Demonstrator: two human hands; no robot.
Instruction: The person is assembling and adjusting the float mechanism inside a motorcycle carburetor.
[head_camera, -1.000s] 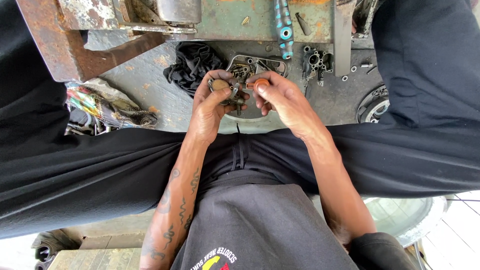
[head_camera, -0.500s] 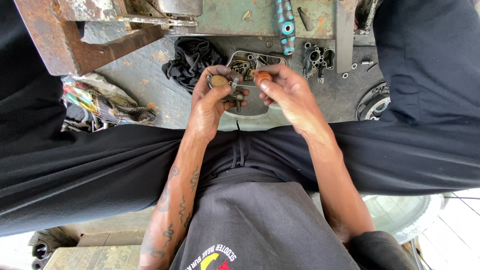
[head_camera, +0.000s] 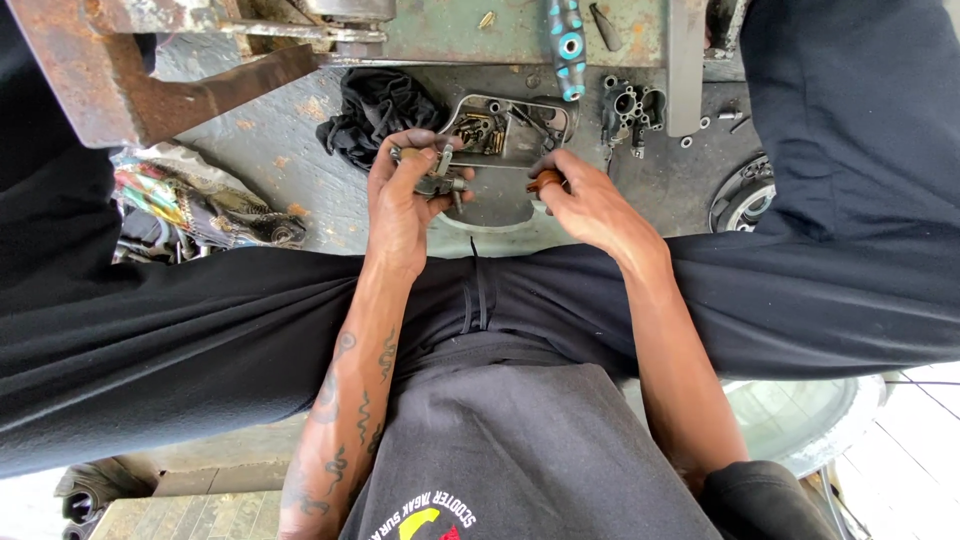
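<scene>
While a small metal part (head_camera: 437, 178) is pinched in the grip of the left hand (head_camera: 405, 205), its fingers closed around it and a thin pin or lever left sticking out to the right, a small round brownish piece (head_camera: 546, 182) is held between the curled fingers of the right hand (head_camera: 590, 205). The two hands are kept near each other but apart, with a gap between them; the metal part lies to the left of the right hand, its long axis running roughly across the view, toward the brownish piece. Just beyond both hands, a shallow metal tray (head_camera: 505, 130) with small brass-coloured bits in it is set on the stained tabletop (head_camera: 270, 150). A crumpled black rag (head_camera: 375, 110) lies beside the tray on the left, and a carburettor body (head_camera: 628, 112) stands on the right. Further back, a tool with a blue-and-black handle (head_camera: 566, 40) is laid upright in the view. A rusty steel bracket (head_camera: 110, 70) is seen at the far left, above a heap of coloured cloth (head_camera: 190, 210).
</scene>
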